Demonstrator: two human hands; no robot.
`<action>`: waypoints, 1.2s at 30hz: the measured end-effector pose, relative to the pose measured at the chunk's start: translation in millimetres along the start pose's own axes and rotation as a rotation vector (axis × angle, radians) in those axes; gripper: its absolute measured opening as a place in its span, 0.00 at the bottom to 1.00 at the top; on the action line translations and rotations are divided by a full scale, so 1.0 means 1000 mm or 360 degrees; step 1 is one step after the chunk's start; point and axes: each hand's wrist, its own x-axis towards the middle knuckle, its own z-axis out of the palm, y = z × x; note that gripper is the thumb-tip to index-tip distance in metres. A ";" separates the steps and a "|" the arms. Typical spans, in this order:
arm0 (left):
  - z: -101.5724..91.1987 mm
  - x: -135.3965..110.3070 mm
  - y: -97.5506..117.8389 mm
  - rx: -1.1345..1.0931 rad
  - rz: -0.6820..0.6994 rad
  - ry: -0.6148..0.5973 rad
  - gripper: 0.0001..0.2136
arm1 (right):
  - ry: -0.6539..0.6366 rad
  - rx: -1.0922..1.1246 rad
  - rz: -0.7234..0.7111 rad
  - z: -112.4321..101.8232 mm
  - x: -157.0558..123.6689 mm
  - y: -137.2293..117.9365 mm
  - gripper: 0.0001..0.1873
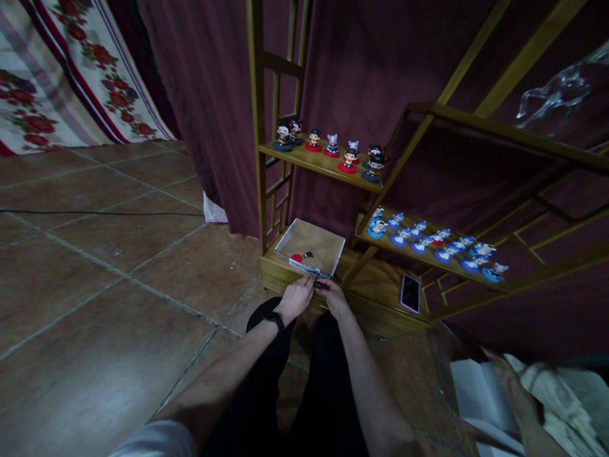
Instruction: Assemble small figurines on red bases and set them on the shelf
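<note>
My left hand [297, 298] and my right hand [333, 297] meet at the near edge of a shallow cardboard box [310, 239]. Between their closed fingertips is a small dark piece [318, 285], perhaps part of a figurine; its shape is too small to make out. Inside the box, near its front left, lie a red disc [296, 258] and a little black-and-gold part [308, 254]. The box rests on the low wooden base of a shelf unit, just beyond my hands.
Several figurines on red and dark bases stand on the upper shelf [328, 163]. The lower right shelf [431, 257] bears several blue and purple ones. A phone [410, 293] lies at the right of the base. A clear glass animal [561, 89] stands above. A cable [99, 212] crosses the floor.
</note>
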 end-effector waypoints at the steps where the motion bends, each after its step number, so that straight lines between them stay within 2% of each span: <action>1: 0.000 0.001 -0.001 0.0010 0.0014 -0.0003 0.18 | -0.0002 -0.0001 0.0006 0.000 0.001 0.000 0.15; 15: -0.001 0.009 -0.004 0.0120 0.0055 -0.0097 0.19 | -0.0054 0.0067 0.0194 0.001 0.005 -0.008 0.15; 23: 0.002 0.018 -0.008 -0.0180 -0.0233 -0.0140 0.15 | -0.0131 0.0083 0.0298 0.000 0.010 -0.016 0.19; 26: 0.004 0.024 -0.010 -0.0288 -0.0269 -0.0123 0.13 | -0.0090 0.0060 0.0313 -0.001 0.014 -0.017 0.20; 31: 0.001 0.036 -0.012 -0.0481 -0.0312 -0.0073 0.12 | -0.0071 0.0044 0.0292 0.001 0.018 -0.020 0.15; 36: -0.001 0.043 -0.015 -0.0674 -0.0369 -0.0079 0.12 | -0.0013 0.0085 0.0239 0.006 0.022 -0.019 0.19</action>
